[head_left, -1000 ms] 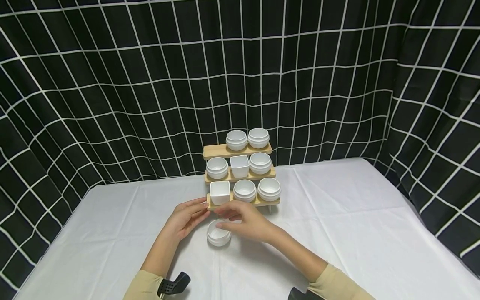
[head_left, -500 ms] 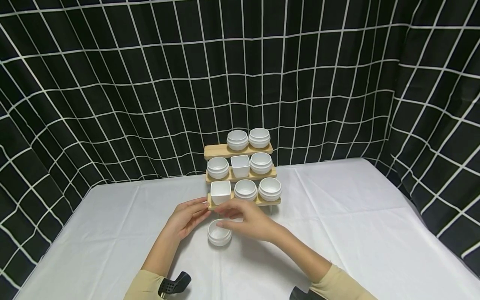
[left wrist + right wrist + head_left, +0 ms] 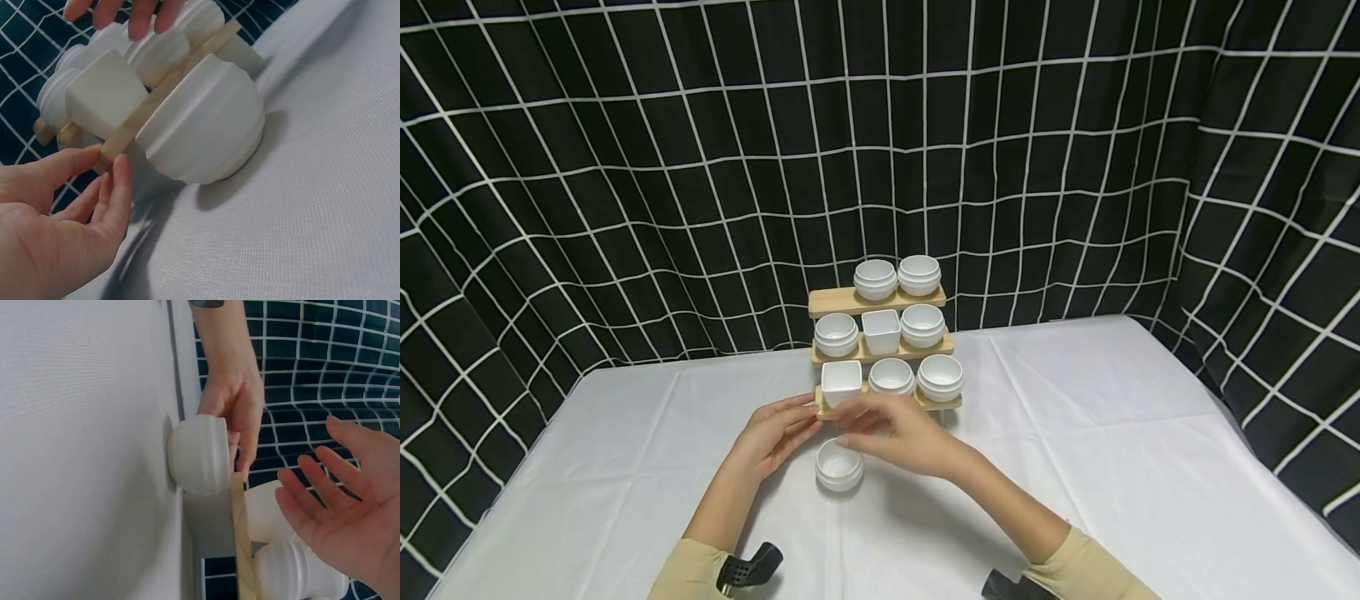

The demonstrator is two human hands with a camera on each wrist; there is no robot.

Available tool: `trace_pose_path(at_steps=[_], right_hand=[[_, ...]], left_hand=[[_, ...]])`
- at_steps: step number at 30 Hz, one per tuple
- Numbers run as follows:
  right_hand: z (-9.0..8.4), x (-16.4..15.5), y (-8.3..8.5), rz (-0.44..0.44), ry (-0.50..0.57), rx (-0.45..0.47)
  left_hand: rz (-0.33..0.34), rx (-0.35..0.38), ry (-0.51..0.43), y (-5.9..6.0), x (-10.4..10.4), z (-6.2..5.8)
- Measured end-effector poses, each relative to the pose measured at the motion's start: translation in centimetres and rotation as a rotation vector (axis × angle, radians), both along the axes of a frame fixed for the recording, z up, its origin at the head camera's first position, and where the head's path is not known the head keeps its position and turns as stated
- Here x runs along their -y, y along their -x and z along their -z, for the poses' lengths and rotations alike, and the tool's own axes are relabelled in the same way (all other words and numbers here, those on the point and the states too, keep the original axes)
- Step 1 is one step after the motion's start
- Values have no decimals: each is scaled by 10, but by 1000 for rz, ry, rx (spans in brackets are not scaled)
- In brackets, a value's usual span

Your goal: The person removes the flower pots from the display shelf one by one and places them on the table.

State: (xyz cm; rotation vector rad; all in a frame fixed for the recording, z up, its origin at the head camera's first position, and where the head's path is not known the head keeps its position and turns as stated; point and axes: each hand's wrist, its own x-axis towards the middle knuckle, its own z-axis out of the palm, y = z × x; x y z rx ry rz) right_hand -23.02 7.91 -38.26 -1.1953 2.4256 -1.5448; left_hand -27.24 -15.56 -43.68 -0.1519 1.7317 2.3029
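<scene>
A three-tier wooden display stand (image 3: 824, 303) holds several white bowls and square cups. My left hand (image 3: 777, 437) pinches the left end of its lowest board (image 3: 125, 132) between thumb and fingers. A round white bowl (image 3: 839, 467) with a ridged side stands upright on the cloth before the stand. My right hand (image 3: 904, 433) hovers over the space between this bowl and the bottom tier, holding nothing. In the right wrist view its fingers (image 3: 325, 487) are spread and apart from the bowl. It partly covers the square cup (image 3: 841, 382) and middle bowl (image 3: 891, 377) of the bottom tier.
The middle tier carries a round bowl (image 3: 836, 335), a square cup (image 3: 881, 331) and another round bowl (image 3: 922, 325). Two round bowls stand on the top tier's middle and right. White cloth (image 3: 1120, 467) covers the table; a black gridded curtain (image 3: 880, 167) hangs behind.
My right hand has risen slightly, its thumb moving up off the front bowl's rim. The bowl, the stand and my left hand have stayed in place.
</scene>
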Motion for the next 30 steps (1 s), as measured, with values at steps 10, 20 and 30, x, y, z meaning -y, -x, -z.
trace_pose_path(at_steps=[10, 20, 30], right_hand=[[-9, -5, -1, 18, 14, 34], [-20, -15, 1, 106, 32, 24], [-26, -23, 6, 155, 70, 10]], left_hand=[[-2, 4, 6, 0, -1, 0], [-8, 6, -1, 2, 0, 2], [-18, 15, -3, 3, -1, 1]])
